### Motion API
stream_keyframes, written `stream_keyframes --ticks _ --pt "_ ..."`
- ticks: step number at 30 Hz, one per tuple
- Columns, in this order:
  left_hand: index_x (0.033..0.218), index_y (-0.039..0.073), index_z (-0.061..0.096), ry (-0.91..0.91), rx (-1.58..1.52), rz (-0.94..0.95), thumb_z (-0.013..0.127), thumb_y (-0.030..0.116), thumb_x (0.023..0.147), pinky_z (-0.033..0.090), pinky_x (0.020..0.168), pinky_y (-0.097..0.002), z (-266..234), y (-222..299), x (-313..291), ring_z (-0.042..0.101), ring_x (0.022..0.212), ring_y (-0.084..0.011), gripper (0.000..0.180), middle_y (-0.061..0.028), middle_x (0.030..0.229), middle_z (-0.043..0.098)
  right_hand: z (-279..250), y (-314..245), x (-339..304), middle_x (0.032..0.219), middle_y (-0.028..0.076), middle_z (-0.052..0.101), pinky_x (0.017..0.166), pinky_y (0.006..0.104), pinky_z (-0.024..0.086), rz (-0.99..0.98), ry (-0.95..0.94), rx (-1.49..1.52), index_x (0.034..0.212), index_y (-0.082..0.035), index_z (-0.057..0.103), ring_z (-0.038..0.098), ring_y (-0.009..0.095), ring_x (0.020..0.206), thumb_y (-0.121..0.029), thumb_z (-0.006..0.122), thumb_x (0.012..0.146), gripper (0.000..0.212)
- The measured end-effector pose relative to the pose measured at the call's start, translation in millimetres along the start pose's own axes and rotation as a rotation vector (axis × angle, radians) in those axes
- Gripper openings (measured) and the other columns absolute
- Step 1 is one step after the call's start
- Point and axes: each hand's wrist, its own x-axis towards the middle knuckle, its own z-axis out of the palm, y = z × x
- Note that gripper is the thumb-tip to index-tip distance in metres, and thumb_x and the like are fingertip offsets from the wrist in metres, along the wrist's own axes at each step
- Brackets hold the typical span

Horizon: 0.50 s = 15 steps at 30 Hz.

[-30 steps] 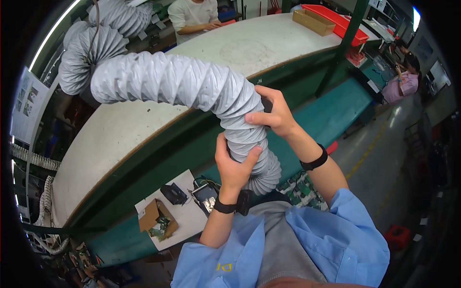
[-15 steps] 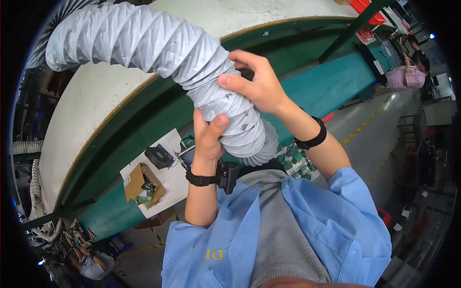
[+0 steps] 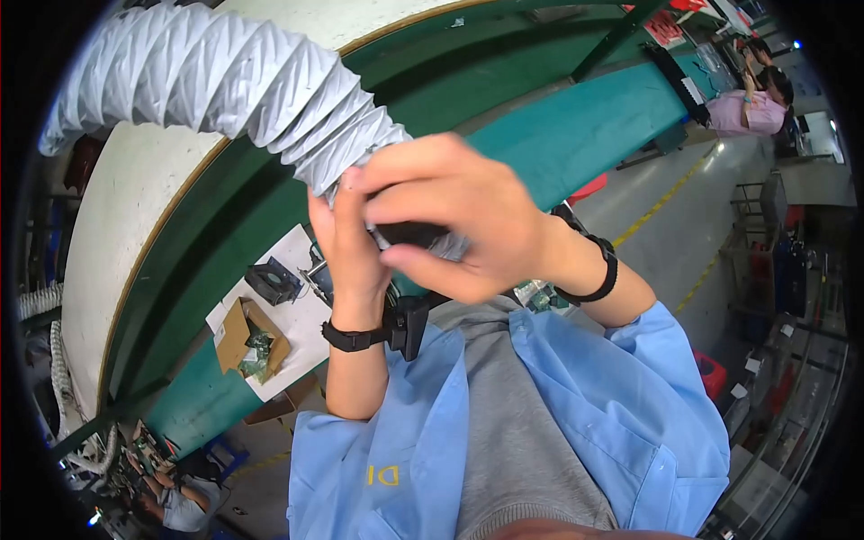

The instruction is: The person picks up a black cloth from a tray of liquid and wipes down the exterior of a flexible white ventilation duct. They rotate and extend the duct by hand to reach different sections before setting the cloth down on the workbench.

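Note:
A grey-white flexible duct hose (image 3: 202, 76), ribbed and crinkled, curves in from the upper left and runs down to my hands. My left hand (image 3: 349, 243) is wrapped around its lower stretch, thumb up against the folds. In front of the hose, my right hand (image 3: 472, 211) is curled with the fingertips near my left thumb. Something dark shows between the right fingers and thumb; its kind cannot be made out. Both hands cover much of the hose's lower part, and a bit of grey shows below the right palm.
Beyond lies a curved white shelf (image 3: 148, 189) above a green bench (image 3: 576, 130). On a white board (image 3: 301, 346) are a black fan-like part (image 3: 273, 281) and an open cardboard box (image 3: 236, 337) with green circuit boards. Other people (image 3: 747, 112) work at the right and lower left.
My right hand has come down and across toward my left hand, curling in front of the hose. The hose's upper part has shifted left, and its lower part is now mostly covered.

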Motion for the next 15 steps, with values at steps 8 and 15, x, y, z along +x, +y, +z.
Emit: stream_keyframes --ticks 8,15 --pt "0.134 -0.002 0.049 0.11 -0.088 -0.013 0.064 0.032 0.1 0.049 0.103 -0.0394 1 -10 0 0.061 0.118 -0.0222 0.05 -0.0158 0.128 0.062 -28 7 -11 0.113 0.012 0.066 0.071 0.0356 0.056 -0.195 -0.253 -0.392 0.099 0.004 0.071 0.067 0.03 0.092 -0.002 0.073 0.069 0.031" --pt "0.142 -0.003 0.046 0.036 -0.118 -0.001 0.063 0.031 0.1 0.048 0.104 -0.0393 -7 -16 10 0.062 0.118 -0.0222 0.056 -0.015 0.132 0.061 -69 32 -13 0.103 0.009 0.064 0.065 0.034 0.054 -0.008 -0.579 -0.517 0.1 0.003 0.072 0.063 0.025 0.084 -0.002 0.073 0.068 0.033"
